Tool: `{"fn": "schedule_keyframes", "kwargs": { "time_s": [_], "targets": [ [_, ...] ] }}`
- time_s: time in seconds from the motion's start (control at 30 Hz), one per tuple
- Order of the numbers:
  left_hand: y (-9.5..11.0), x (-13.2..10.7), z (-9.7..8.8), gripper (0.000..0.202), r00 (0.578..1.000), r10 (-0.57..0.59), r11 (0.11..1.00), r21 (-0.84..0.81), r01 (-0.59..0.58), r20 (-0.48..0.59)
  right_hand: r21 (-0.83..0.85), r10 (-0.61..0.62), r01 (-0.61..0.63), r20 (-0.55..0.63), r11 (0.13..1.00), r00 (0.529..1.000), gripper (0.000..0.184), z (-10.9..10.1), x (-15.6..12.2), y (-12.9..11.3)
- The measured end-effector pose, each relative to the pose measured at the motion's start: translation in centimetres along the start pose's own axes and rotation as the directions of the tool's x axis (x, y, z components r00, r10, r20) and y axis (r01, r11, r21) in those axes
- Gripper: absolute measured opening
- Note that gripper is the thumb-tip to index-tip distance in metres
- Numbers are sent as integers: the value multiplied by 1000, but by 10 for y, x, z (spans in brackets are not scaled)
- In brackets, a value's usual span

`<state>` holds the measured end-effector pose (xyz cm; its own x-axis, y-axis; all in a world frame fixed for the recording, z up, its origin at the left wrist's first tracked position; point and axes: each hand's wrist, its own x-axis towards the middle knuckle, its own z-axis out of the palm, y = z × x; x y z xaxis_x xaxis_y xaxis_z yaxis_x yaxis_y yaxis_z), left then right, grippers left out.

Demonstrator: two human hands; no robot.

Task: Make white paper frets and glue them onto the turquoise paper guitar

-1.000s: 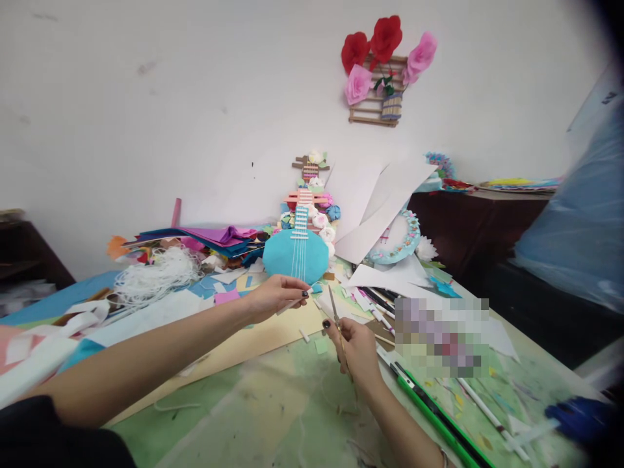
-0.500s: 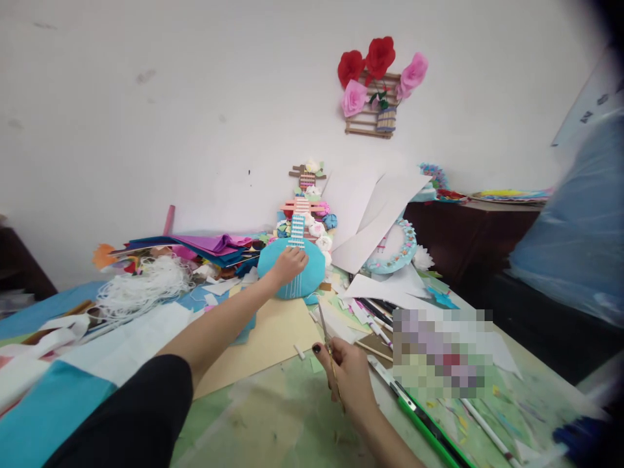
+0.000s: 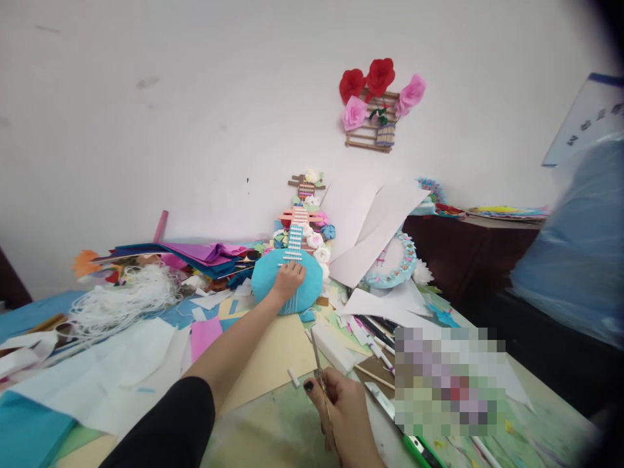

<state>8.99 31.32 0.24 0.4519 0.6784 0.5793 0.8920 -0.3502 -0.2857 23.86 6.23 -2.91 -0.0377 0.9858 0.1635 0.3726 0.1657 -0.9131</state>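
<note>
A blue paper lute (image 3: 263,279) with a ladder-like fretted neck and white strings leans upright among paper flowers. My left hand (image 3: 290,279) reaches out to it, fingers curled on its front just below the neck; what the fingertips pinch is hidden. My right hand (image 3: 344,406) is closed around slim scissors (image 3: 316,348), seen nearly edge-on with a silver blade pointing up and away and a goldish handle running down through the palm. Below the lute lies a cream sheet (image 3: 268,351), and a short white stick (image 3: 293,377) rests near its edge.
White string (image 3: 131,296) and coloured paper (image 3: 205,253) pile up on the left. To the right lie a green utility knife (image 3: 422,452), markers and white sheets (image 3: 385,302). A flower-trimmed disc (image 3: 390,279) leans behind. Red paper flowers (image 3: 380,77) hang on the wall.
The view has tilted up and shifted slightly, so most things sit lower in the picture. My left hand stays at the lute; my right hand keeps hold of the scissors.
</note>
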Motion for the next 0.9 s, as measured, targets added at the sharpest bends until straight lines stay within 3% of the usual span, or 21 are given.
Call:
{"fn": "schedule_keyframes", "kwargs": {
  "time_s": [0.23, 0.53, 0.9],
  "targets": [
    [17, -8, 5, 35, 989, -135, 990, -35, 133, -59, -17, 2, -2, 0, 1000, 1000, 44, 0, -1, -1],
    [42, -26, -2, 61, 937, -347, 934, -109, 340, -53, -6, -10, 10, -6, 1000, 1000, 43, 1, -2, -3],
    [43, -34, -7, 66, 943, -332, 934, -135, 330, 4, -74, 20, -18, 18, 997, 1000, 42, 2, -3, 0]
  ]
}}
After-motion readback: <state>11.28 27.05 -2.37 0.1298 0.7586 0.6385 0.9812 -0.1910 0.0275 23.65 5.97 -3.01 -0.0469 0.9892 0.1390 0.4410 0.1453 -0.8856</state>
